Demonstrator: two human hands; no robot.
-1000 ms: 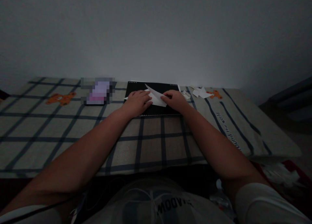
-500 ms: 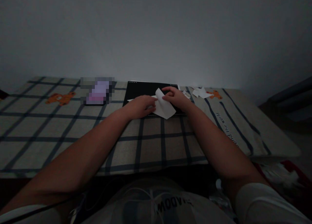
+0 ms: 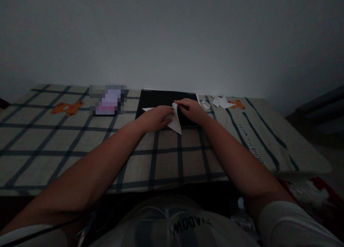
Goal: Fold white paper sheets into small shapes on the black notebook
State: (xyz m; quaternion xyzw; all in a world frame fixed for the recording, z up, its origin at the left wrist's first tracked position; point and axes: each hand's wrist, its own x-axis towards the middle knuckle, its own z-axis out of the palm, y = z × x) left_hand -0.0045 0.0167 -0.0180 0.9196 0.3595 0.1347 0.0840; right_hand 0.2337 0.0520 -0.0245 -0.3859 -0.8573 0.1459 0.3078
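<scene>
A white sheet of paper (image 3: 175, 124), folded to a point, lies across the near edge of a black board (image 3: 158, 98) on a checked cloth. My left hand (image 3: 156, 117) rests on the paper's left part, fingers curled down on it. My right hand (image 3: 191, 110) pinches the paper's upper right edge between thumb and fingers. The scene is dim.
The checked cloth (image 3: 80, 146) with orange bear prints covers the surface up to a plain wall. A blurred purple object (image 3: 108, 100) sits left of the board. Several white paper scraps (image 3: 219, 102) lie right of it. The cloth's right edge drops off near a dark floor.
The paper was turned and folded: its loose flap, raised half a second ago, now lies down as a narrower point toward me. Both hands stayed on it.
</scene>
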